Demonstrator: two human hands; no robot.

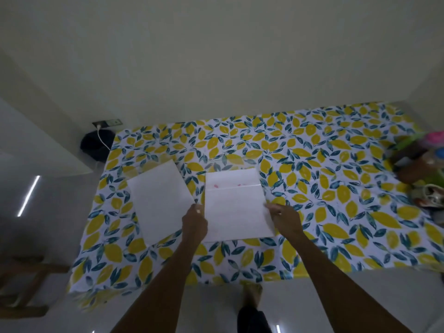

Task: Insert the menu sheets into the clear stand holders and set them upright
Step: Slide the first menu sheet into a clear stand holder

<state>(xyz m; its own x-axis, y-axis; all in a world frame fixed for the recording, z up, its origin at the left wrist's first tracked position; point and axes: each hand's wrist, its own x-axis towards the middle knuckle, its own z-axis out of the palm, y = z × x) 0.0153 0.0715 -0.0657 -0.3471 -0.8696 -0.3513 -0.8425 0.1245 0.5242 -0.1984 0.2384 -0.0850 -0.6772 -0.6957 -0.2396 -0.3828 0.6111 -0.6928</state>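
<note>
Two white menu sheets lie on the lemon-print tablecloth. The left sheet lies flat inside a clear stand holder whose transparent edge shows at its far corner. The right sheet sits partly inside a second clear holder, with faint pink marks near its top. My left hand grips the right sheet's left edge. My right hand pinches its right edge. Both holders lie flat on the table.
A pile of colourful items sits at the table's right end. A dark round object with a white cable stands by the wall socket at the far left. A wooden stool is at the lower left. My foot shows below the table.
</note>
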